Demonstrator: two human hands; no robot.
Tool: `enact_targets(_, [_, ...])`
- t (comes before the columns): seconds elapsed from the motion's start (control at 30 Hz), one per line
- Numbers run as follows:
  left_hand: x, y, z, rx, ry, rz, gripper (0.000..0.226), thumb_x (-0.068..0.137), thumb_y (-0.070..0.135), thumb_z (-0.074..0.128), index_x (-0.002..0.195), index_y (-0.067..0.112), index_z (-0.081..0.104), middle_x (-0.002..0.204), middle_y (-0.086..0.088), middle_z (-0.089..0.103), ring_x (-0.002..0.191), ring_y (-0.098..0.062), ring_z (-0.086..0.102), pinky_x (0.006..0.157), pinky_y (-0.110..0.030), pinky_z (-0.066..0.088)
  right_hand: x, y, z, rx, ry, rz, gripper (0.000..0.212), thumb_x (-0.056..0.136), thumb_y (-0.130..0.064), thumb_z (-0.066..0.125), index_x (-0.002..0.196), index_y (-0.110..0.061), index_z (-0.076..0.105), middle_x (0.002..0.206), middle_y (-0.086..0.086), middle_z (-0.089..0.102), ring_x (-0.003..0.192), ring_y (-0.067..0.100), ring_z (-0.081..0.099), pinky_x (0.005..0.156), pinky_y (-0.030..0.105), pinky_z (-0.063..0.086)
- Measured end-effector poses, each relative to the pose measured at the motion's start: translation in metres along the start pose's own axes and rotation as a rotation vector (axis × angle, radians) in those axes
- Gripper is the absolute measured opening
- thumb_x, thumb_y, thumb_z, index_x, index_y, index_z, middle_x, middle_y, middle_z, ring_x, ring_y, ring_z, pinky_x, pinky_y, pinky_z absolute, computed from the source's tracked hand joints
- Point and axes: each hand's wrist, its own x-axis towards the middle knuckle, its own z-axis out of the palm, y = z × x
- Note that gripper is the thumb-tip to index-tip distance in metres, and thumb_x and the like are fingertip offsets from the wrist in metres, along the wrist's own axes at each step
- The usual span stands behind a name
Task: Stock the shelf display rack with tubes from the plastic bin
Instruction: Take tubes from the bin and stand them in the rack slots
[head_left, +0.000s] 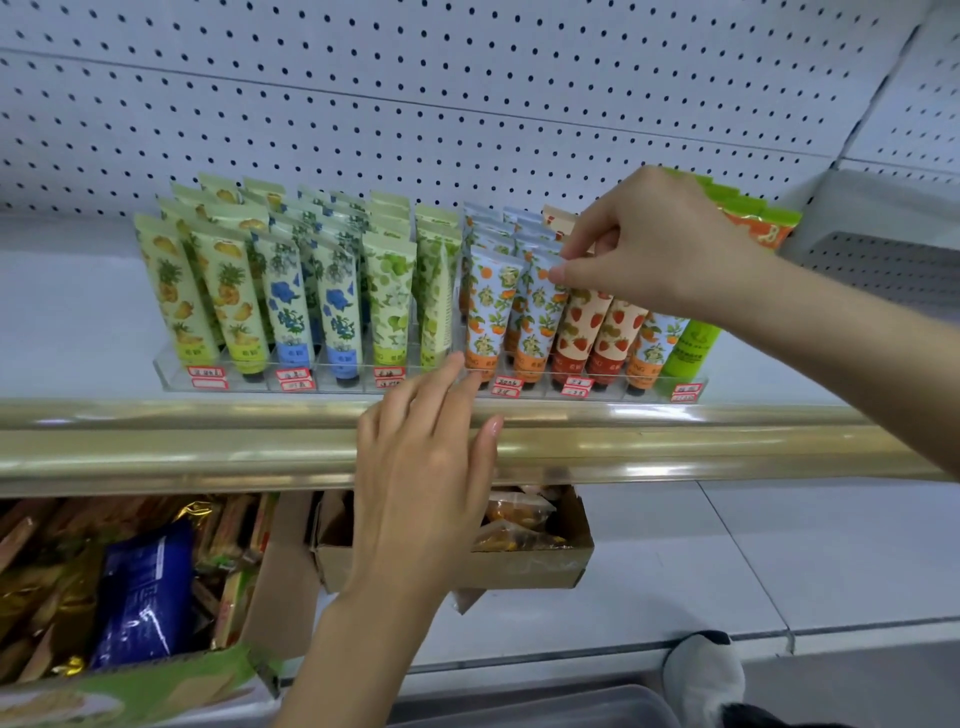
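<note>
At rear: white pegboard back panel (467, 78) with regular rows of dark holes, crossed by horizontal seams, meeting a second perforated panel (914, 119) at the right corner. Below: white shelf deck (67, 322) edged at front with a glossy gold rail (156, 447) showing soft highlights under even light. Underneath: lower white shelf (727, 545) carrying an open cardboard box (535, 569) and a carton of snack packets (156, 686).

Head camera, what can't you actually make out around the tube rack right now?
Head view:
1. Price labels on the rack front: too small and blurred to read.
2. Strawberry tubes: tops hidden behind the right hand, whose grip pinches an orange-print tube.
3. Plastic bin: cut off by the bottom edge; contents unseen.
4. Cardboard box: partly covered by the left hand.
</note>
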Motion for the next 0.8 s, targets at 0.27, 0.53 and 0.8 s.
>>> enact_targets(0.27, [-0.004,-0.010,-0.011,-0.022,-0.001,0.026,0.043,0.098,0.034,0.037,0.125,0.011,0.060,0.134,-0.003,0.058,0.122,-0.018,0.045,0.097,-0.033,0.032,0.002,-0.013,-0.013,0.083,0.059,-0.022,0.009,0.082,-0.030,0.069,0.083,-0.022,0.072,0.055,-0.004,0.057,0.046,0.010,0.053,0.050,0.018,0.043])
enact_targets(0.53, [-0.013,-0.050,-0.046,-0.018,0.283,-0.181,0.046,0.094,0.031,0.044,0.133,0.007,0.045,0.136,-0.012,0.051,0.124,-0.022,0.041,0.107,-0.021,0.019,0.015,-0.049,-0.004,0.040,0.075,-0.184,0.023,0.085,-0.044,0.063,0.081,-0.022,0.069,0.057,-0.007,0.048,0.056,0.004,0.045,0.060,0.028,0.034])
enact_targets(0.8, [-0.023,-0.127,-0.081,0.077,0.171,-0.510,0.085,0.088,0.066,0.029,0.153,0.013,0.014,0.158,-0.010,0.021,0.146,-0.017,0.012,0.120,-0.044,0.000,0.026,-0.058,0.008,0.031,-0.015,-0.136,0.034,0.081,-0.055,0.060,0.080,-0.023,0.070,0.059,-0.009,0.047,0.057,0.004,0.043,0.063,0.028,0.034])
